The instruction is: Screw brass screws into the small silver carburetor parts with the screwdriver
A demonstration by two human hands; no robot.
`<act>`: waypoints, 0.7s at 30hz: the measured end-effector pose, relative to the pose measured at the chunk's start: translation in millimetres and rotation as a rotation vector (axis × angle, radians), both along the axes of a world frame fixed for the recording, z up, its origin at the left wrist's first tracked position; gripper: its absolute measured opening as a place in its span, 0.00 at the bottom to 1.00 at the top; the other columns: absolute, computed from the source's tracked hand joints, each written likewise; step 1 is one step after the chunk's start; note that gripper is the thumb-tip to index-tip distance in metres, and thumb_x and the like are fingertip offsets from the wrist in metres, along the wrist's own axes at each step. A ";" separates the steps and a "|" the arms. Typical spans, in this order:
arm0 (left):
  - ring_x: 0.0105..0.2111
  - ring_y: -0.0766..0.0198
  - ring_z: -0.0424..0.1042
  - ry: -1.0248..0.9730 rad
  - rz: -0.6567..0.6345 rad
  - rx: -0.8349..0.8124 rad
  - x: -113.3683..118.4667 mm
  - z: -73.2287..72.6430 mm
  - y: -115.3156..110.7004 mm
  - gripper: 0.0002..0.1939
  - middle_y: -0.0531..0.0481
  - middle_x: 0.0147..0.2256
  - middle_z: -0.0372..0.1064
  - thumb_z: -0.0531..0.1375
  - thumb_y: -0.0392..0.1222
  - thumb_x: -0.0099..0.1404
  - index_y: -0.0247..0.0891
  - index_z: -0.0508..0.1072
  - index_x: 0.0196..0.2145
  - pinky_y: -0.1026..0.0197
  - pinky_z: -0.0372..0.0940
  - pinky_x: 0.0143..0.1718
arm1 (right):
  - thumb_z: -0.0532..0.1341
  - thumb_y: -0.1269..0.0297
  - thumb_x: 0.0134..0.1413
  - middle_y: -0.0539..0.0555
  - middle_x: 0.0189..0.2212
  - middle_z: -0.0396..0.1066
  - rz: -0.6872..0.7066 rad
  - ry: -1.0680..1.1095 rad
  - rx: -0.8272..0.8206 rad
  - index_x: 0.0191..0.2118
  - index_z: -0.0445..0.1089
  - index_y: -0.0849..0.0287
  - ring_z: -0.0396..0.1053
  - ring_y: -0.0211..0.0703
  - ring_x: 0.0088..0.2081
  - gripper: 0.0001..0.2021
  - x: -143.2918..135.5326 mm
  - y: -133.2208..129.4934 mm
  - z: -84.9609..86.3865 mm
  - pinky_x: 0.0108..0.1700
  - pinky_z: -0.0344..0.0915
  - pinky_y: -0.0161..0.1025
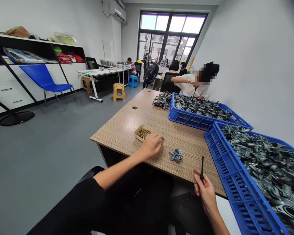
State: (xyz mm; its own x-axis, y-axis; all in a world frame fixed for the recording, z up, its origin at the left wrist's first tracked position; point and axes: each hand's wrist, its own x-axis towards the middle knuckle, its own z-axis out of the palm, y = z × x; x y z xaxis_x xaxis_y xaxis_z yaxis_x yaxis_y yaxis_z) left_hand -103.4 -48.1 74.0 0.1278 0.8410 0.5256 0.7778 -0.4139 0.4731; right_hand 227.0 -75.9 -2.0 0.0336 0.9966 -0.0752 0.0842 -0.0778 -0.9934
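Note:
My right hand (pixel 205 191) holds a black screwdriver (pixel 202 168) near the table's front edge, its shaft pointing up. Over the right part of a small cream tray (pixel 136 134) is my left hand (pixel 152 146), smeared by motion, its fingers curled downward. I cannot make out whether they hold anything. Small brass-coloured parts (pixel 143 133), perhaps screws or jets, lie in that tray. A single grey metal carburetor body (pixel 175 154) rests on the wood-grain tabletop (pixel 122 127) between my two hands, touched by neither.
Blue crates (pixel 225 163) full of similar metal bodies (pixel 267 161) line the right side, with another crate (pixel 186 118) farther back. Beside that one is a loose pile (pixel 162 100). Across the table sits a co-worker (pixel 193 85). A black fan (pixel 151 72) stands behind.

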 end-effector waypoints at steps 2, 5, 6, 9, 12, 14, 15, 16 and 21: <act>0.49 0.54 0.71 0.144 0.073 -0.097 -44.8 17.7 29.8 0.13 0.43 0.45 0.73 0.54 0.34 0.68 0.38 0.75 0.47 0.54 0.65 0.53 | 0.71 0.40 0.47 0.40 0.16 0.54 0.003 0.003 0.010 0.55 0.69 0.61 0.50 0.31 0.17 0.36 0.3 -0.2 -0.1 0.15 0.48 0.28; 0.46 0.56 0.73 0.377 0.093 -0.329 -98.0 28.6 64.9 0.14 0.42 0.45 0.74 0.55 0.33 0.66 0.37 0.77 0.45 0.60 0.66 0.46 | 0.71 0.41 0.47 0.40 0.16 0.54 0.002 0.006 0.012 0.55 0.69 0.61 0.50 0.31 0.17 0.36 0.0 -0.1 0.1 0.15 0.48 0.28; 0.43 0.57 0.74 0.407 0.071 -0.370 -109.5 28.1 71.3 0.11 0.42 0.43 0.75 0.57 0.34 0.65 0.37 0.79 0.42 0.61 0.66 0.43 | 0.71 0.41 0.48 0.40 0.16 0.54 0.004 0.006 0.011 0.55 0.69 0.61 0.51 0.31 0.17 0.35 -0.1 0.0 0.1 0.15 0.49 0.28; 0.34 0.59 0.73 0.461 0.020 -0.437 -126.4 19.2 78.1 0.04 0.45 0.35 0.76 0.64 0.36 0.59 0.37 0.80 0.33 0.63 0.62 0.33 | 0.70 0.40 0.48 0.40 0.15 0.54 0.007 -0.002 0.005 0.55 0.68 0.60 0.50 0.31 0.17 0.35 -0.3 0.2 0.5 0.15 0.48 0.27; 0.30 0.61 0.71 0.489 -0.008 -0.466 -128.2 8.2 78.9 0.02 0.48 0.32 0.76 0.66 0.37 0.56 0.39 0.79 0.30 0.64 0.58 0.28 | 0.70 0.40 0.48 0.40 0.15 0.54 0.004 -0.005 0.001 0.55 0.68 0.60 0.50 0.31 0.16 0.36 -0.5 -0.9 1.8 0.15 0.49 0.27; 0.29 0.62 0.70 0.499 -0.015 -0.472 -127.3 3.1 81.0 0.03 0.49 0.30 0.76 0.65 0.35 0.55 0.39 0.78 0.29 0.64 0.56 0.27 | 0.70 0.40 0.48 0.40 0.15 0.54 0.003 -0.002 0.003 0.55 0.68 0.60 0.50 0.31 0.16 0.36 -0.8 -2.1 2.9 0.15 0.49 0.28; 0.29 0.62 0.70 0.501 -0.017 -0.471 -126.9 1.4 82.5 0.03 0.49 0.30 0.76 0.64 0.34 0.55 0.39 0.78 0.29 0.64 0.55 0.27 | 0.70 0.40 0.48 0.40 0.15 0.55 0.002 -0.001 0.005 0.55 0.68 0.60 0.50 0.31 0.16 0.36 -1.0 -2.5 3.2 0.15 0.49 0.28; 0.29 0.62 0.70 0.502 -0.021 -0.469 -126.7 0.1 84.1 0.04 0.49 0.29 0.75 0.63 0.33 0.56 0.39 0.78 0.28 0.63 0.55 0.27 | 0.70 0.40 0.48 0.40 0.16 0.55 0.002 -0.002 0.007 0.55 0.68 0.60 0.50 0.30 0.16 0.35 -1.2 -2.8 3.3 0.15 0.50 0.28; 0.30 0.61 0.71 0.479 -0.062 -0.457 -126.0 -3.0 87.2 0.05 0.49 0.30 0.76 0.61 0.33 0.56 0.40 0.77 0.29 0.63 0.56 0.29 | 0.71 0.40 0.47 0.40 0.16 0.55 -0.001 0.007 0.012 0.54 0.69 0.61 0.51 0.31 0.16 0.36 -1.3 -1.9 1.9 0.15 0.50 0.28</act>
State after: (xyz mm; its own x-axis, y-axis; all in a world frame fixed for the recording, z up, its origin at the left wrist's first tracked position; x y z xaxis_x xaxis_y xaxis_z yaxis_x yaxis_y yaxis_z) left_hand -229.4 39.1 71.1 0.3142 0.9493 -0.0097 0.9269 -0.3046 0.2193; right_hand 225.7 -77.8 -0.1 0.0337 0.9974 -0.0633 0.0768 -0.0657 -0.9949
